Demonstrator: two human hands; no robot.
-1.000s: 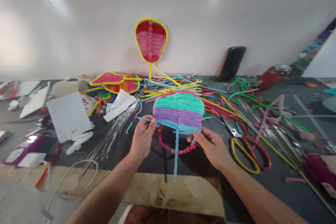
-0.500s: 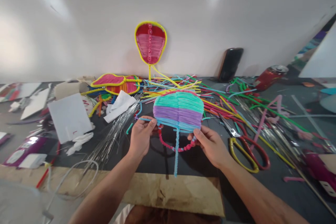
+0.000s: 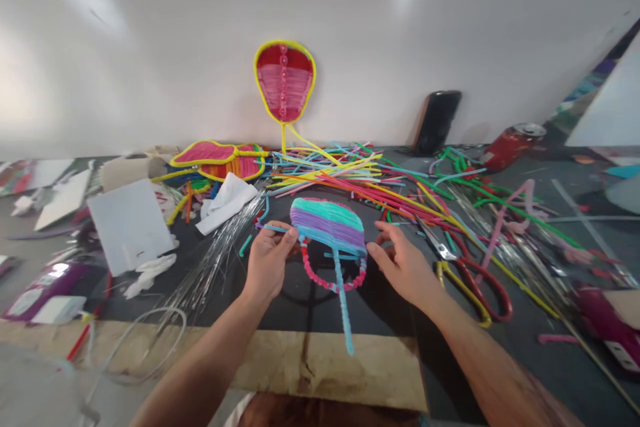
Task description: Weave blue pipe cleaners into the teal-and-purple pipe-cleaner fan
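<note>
Between my hands is a hand fan made of pipe cleaners (image 3: pixel 327 227), banded in teal, purple and light blue. Its lower half is an open hoop wrapped in pink, and a twisted light blue handle points down toward me. My left hand (image 3: pixel 270 257) pinches the fan's left edge, where a light blue pipe cleaner end sticks out between thumb and fingers. Just off the right edge, my right hand (image 3: pixel 400 260) has thumb and fingers apart and holds nothing. The fan is tilted, its right side lower and turned away.
A finished pink and red fan (image 3: pixel 285 83) stands against the white board. Loose pipe cleaners (image 3: pixel 330 170) lie behind my hands. Scissors (image 3: pixel 465 273), a phone (image 3: pixel 437 122) and a red can (image 3: pixel 513 147) are to the right. Metal wires (image 3: pixel 215 247) and white paper (image 3: pixel 131 227) lie left.
My right hand has let go of the fan's right edge and opened. The fan has tipped and turned, its handle end swinging right and toward me, while my left hand keeps its grip.
</note>
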